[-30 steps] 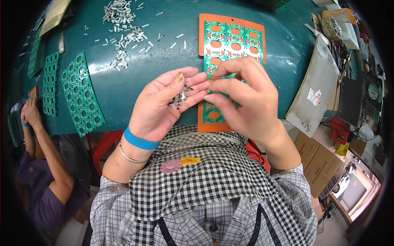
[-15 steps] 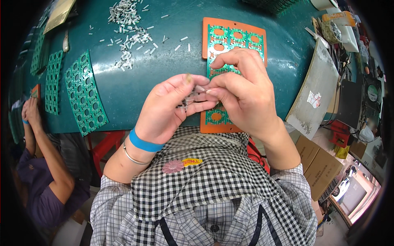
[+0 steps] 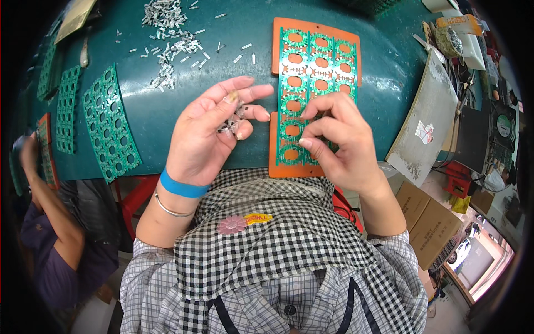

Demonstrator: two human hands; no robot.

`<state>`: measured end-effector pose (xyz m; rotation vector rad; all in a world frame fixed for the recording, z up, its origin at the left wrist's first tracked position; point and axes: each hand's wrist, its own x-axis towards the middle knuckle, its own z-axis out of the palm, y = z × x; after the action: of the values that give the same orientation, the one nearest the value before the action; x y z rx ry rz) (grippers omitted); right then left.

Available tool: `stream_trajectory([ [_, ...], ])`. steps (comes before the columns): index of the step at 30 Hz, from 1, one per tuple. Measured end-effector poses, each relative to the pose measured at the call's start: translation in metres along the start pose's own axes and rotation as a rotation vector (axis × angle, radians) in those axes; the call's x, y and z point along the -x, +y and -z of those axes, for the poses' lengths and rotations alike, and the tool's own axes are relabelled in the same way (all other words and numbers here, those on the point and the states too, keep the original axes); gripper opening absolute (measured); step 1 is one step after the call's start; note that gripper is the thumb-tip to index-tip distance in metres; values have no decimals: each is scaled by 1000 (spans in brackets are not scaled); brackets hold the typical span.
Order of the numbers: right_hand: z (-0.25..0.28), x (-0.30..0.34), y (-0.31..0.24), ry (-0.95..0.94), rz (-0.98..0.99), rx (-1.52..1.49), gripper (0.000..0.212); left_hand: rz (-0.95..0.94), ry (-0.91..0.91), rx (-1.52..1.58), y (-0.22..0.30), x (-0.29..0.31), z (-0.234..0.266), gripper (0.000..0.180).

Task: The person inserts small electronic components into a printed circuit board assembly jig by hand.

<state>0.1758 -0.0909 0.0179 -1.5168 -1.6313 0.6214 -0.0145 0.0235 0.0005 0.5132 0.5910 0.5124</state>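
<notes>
- A green tabletop (image 3: 167, 125) was spread across the upper half of the view, with a bright patch of light reflected on its surface.
- A green circuit board (image 3: 307, 72) with round and oval cut-outs was laid on an orange base (image 3: 295, 172), close to the tabletop's near edge.
- Small clear parts (image 3: 236, 114) were grasped in the left hand (image 3: 201, 125), its palm turned up and the fingers partly curled around them.
- The right hand (image 3: 342, 142) was held over the lower part of the board, thumb and forefinger drawn near each other; whether anything was pinched there could not be told.
- A loose heap of similar clear pieces (image 3: 164, 15) was scattered farther back, left of the board.
- Two more green boards, one wider (image 3: 111, 122) and one narrower (image 3: 68, 111), were set side by side at the left.
- Beyond these, a co-worker's blurred hand (image 3: 28, 153) was seen near another orange base (image 3: 47, 156).
- A worn grey panel (image 3: 425, 111) was placed slantwise at the right.
- Below it, a cardboard box (image 3: 436, 228) was seen, and a red stool (image 3: 133, 203) was partly hidden under the tabletop.
</notes>
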Motion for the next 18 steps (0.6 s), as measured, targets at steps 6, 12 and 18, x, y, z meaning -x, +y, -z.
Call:
stream_trajectory([
  [6, -4, 8, 5, -70, 32, 101, 15, 4, 3, -25, 0, 1, 9, 27],
  [12, -5, 7, 5, -78, 52, 123, 16, 23, -69, 34, -4, 0, 17, 33],
  [18, -4, 7, 4, -77, 64, 154, 18, 7, -31, -62, 0, 1, 6, 31],
])
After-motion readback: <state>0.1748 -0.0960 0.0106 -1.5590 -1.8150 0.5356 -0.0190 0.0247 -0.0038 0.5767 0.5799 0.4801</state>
